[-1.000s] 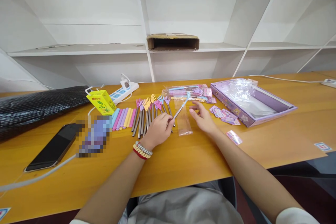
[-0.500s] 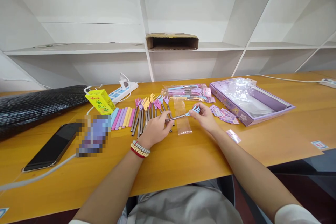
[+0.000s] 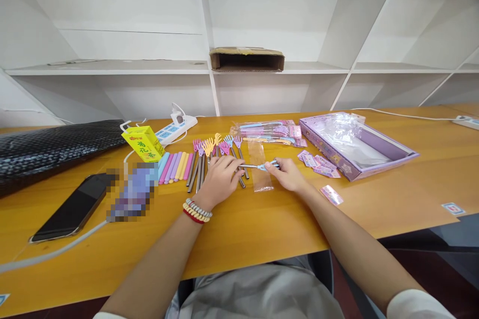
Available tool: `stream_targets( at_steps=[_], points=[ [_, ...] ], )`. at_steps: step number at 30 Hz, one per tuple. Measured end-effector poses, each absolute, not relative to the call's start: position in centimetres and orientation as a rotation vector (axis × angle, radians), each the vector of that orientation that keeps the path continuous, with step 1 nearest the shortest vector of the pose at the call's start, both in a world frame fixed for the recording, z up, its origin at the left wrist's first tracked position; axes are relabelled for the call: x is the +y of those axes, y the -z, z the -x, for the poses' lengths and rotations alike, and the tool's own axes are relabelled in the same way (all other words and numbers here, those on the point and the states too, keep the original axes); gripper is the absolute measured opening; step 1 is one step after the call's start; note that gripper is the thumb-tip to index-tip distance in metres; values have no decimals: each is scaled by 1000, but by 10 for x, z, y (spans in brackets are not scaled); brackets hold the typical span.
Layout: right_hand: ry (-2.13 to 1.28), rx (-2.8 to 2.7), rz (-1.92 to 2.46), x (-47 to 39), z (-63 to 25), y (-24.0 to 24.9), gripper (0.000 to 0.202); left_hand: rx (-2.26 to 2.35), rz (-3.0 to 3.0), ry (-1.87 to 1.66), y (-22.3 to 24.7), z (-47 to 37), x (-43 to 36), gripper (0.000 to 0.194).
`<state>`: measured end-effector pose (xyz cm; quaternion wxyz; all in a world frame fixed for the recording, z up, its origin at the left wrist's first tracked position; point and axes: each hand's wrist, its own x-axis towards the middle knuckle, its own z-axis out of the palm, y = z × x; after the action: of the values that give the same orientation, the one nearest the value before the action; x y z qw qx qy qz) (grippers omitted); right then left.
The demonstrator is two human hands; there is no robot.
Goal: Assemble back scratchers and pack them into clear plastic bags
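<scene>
A back scratcher with a light blue claw head and a thin metal rod lies across both hands. My left hand is closed round the rod end, which its fingers hide. My right hand pinches the blue claw head and covers part of it. Beneath the rod, a clear plastic sleeve lies flat on the table. Behind my left hand are several more back scratchers with pink, purple, yellow and blue heads. To their left lies a row of pastel handle tubes.
Packaged back scratchers lie at the back. An open purple box and small printed cards are on the right. A yellow carton, a power strip, a phone and a black bag occupy the left.
The back scratcher has turned more level, its blue head coming lower. My right hand has moved slightly down and left and covers more of the head; my left hand has shifted slightly.
</scene>
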<state>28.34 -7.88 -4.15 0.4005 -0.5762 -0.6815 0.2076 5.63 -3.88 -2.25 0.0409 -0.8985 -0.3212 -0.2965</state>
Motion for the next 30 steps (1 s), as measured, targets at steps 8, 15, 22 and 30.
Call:
stream_targets(
  at_steps=[8,15,22,30],
  points=[
    [-527,-1696,1378,-84,-260,48,40,-838,2922,853,29,-62,-43,30],
    [-488,-1669,1276,-85,-259,45,32,-879,2849,775,26,-69,-51,27],
    [-462,-1945,1143,-89,-261,39,21,-978,2814,603,28,-70,-56,29],
    [-391,-1938,1100,-89,-266,38,23,-994,2853,717,32,-72,-51,26]
  ],
)
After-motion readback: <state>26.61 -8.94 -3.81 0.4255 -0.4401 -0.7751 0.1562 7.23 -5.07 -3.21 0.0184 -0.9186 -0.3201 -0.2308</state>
